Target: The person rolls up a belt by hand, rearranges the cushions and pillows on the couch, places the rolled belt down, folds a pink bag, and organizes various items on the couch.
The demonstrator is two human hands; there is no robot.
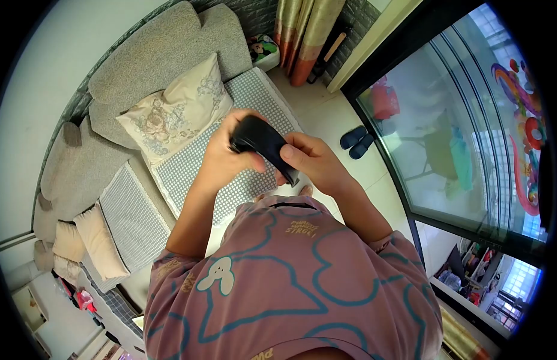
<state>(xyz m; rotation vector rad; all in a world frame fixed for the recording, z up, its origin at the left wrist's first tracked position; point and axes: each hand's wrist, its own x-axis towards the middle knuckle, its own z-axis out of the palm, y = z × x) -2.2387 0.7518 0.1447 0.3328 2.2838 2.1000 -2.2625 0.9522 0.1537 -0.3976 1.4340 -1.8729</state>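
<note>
Both hands are raised in front of my chest, around a glossy black curved object point(261, 141). It arches from the upper left to a narrower, paler end at the lower right; its exact kind is not clear. My left hand point(225, 151) is closed around the wider end, with the thumb below it. My right hand point(314, 158) pinches the other side between thumb and fingers. Some fingertips are hidden behind the object.
A grey sofa point(143, 51) with a woven seat mat point(197, 180) and a floral cushion point(176, 111) stands ahead and left. Dark slippers point(357, 142) lie on the tiled floor beside a glass sliding door point(434, 126). Curtains point(308, 36) hang in the far corner.
</note>
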